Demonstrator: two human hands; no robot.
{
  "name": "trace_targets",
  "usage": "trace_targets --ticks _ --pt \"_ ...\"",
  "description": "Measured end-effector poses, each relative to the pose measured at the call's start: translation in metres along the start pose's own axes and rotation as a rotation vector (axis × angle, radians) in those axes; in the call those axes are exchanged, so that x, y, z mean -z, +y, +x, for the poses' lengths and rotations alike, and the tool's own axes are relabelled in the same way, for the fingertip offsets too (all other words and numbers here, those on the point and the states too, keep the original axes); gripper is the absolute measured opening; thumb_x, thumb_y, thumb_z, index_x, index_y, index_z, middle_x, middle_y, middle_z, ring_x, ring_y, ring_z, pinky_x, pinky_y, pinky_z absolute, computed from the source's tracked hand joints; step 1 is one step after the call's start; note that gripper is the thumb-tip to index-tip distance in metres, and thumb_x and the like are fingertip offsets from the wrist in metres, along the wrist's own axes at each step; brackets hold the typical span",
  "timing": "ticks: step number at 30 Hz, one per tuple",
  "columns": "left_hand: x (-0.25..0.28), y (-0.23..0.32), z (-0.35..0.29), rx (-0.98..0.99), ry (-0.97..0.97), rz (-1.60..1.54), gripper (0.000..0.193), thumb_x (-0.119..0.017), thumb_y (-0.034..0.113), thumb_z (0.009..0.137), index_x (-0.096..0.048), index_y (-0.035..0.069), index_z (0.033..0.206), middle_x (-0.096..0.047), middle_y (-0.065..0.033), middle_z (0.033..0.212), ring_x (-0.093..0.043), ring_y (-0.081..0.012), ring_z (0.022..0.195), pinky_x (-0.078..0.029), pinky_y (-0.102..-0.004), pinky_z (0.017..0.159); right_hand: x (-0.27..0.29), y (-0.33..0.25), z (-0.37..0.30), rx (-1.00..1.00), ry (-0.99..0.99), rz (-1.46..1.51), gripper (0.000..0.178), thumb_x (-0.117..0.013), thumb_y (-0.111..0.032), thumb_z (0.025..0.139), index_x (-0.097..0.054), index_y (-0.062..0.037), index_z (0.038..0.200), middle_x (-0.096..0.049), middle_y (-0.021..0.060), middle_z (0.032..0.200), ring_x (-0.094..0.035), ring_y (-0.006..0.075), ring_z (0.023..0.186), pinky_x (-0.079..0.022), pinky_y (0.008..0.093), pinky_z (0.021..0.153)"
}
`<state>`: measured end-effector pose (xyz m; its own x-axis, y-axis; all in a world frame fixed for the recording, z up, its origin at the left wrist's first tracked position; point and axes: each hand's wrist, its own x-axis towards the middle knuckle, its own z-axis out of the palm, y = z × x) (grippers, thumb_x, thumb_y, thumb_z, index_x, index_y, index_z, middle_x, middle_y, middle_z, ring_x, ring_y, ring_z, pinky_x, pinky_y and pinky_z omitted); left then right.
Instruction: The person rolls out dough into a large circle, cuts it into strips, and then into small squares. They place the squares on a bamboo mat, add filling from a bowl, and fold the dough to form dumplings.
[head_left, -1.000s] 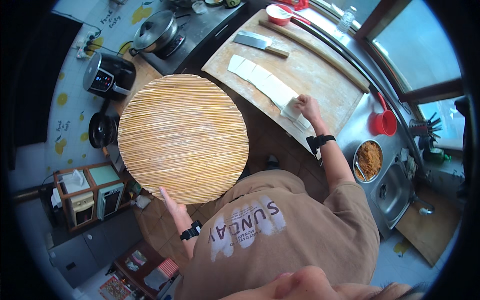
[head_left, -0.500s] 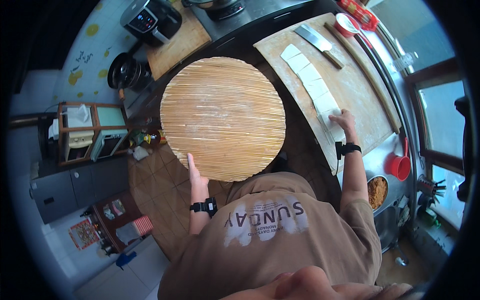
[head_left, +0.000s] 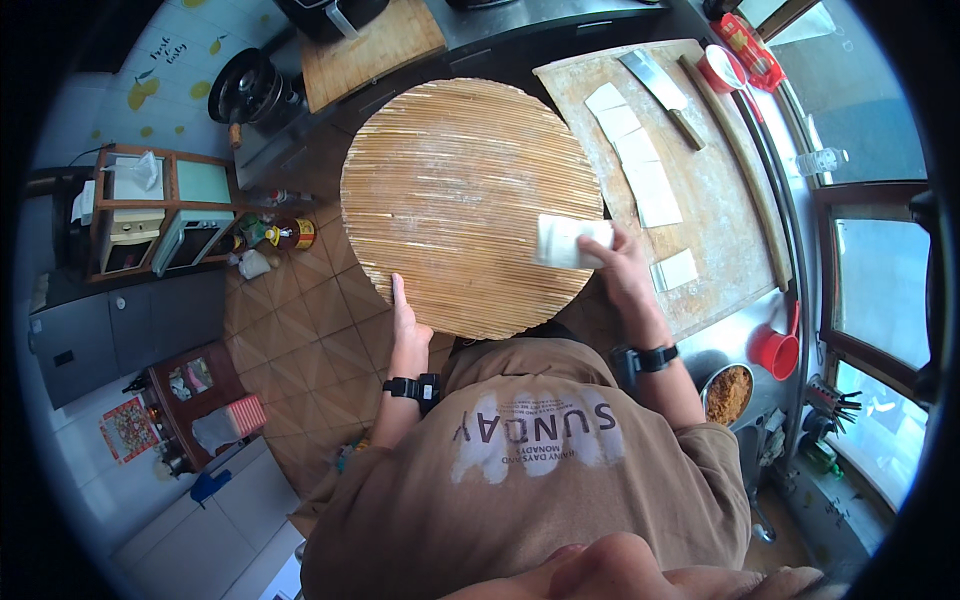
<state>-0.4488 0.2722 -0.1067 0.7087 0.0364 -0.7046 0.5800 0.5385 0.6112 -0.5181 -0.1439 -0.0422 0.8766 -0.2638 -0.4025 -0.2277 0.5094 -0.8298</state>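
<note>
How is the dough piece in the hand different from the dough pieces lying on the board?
The held dough piece is up in the right hand, over the round bamboo tray; the dough row lies flat on the floury wooden board. The held piece looks folded or bent; the row's pieces are spread flat. The held piece is alone; the row's pieces lie end to end. Both are pale, whitish rectangles.

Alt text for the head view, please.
A person's left hand steadies a round woven bamboo tray while the right hand holds a white dough sheet over it. More sheets and a cleaver lie on a floured wooden board.
</note>
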Motion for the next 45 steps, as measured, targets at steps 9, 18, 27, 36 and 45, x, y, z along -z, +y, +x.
trace_targets --ticks 9,18,27,36,45 --pt "0.01 -0.005 0.006 0.031 -0.035 -0.02 0.089 -0.067 0.075 0.108 -0.057 0.01 0.168 -0.061 -0.0127 0.169 -0.06 -0.0341 0.149 -0.049 -0.0558 0.125 -0.009 0.052 -0.024 0.05 0.174 -0.994 0.049 -0.081 -0.045 0.105 -0.074 0.0033 0.107 -0.08 0.028 0.086 -0.082 0.047 0.086 -0.065 0.0529 0.079" --pt "0.027 0.007 0.007 0.066 0.09 0.072 0.1 -0.068 0.081 0.104 -0.05 0.012 0.173 -0.05 -0.0126 0.178 -0.05 -0.0355 0.159 -0.045 -0.0596 0.128 0.267 0.05 -0.004 -0.071 0.78 -1.234 0.066 -0.104 -0.033 0.077 -0.069 0.0001 0.122 -0.077 0.0253 0.116 -0.074 0.0448 0.113 -0.059 0.0533 0.101" --pt "0.031 0.015 0.013 0.023 0.046 0.057 0.098 -0.065 0.081 0.106 -0.049 0.011 0.173 -0.052 -0.0137 0.176 -0.052 -0.0369 0.157 -0.046 -0.0605 0.127 0.284 0.03 0.01 -0.185 0.401 -1.411 0.041 -0.095 -0.025 0.083 -0.076 -0.0046 0.113 -0.083 0.0196 0.104 -0.08 0.0345 0.098 -0.063 0.0465 0.089" --pt "0.033 0.012 0.005 -0.021 0.117 0.05 0.096 -0.065 0.079 0.107 -0.049 0.01 0.174 -0.052 -0.0141 0.177 -0.051 -0.0371 0.158 -0.044 -0.0613 0.128 0.216 -0.032 0.044 0.158 0.039 -0.669 0.032 -0.087 -0.014 0.103 -0.077 0.0004 0.129 -0.08 0.0062 0.103 -0.075 0.0151 0.094 -0.061 0.036 0.084" --pt "0.035 0.004 -0.002 -0.008 0.182 0.021 0.096 -0.068 0.081 0.104 -0.053 0.013 0.171 -0.055 -0.0118 0.174 -0.053 -0.0362 0.156 -0.046 -0.061 0.126 0.233 0.01 0.142 0.135 0.528 -1.375 0.058 -0.102 -0.037 0.083 -0.078 -0.0003 0.12 -0.08 0.0228 0.119 -0.073 0.0378 0.125 -0.061 0.0503 0.103"
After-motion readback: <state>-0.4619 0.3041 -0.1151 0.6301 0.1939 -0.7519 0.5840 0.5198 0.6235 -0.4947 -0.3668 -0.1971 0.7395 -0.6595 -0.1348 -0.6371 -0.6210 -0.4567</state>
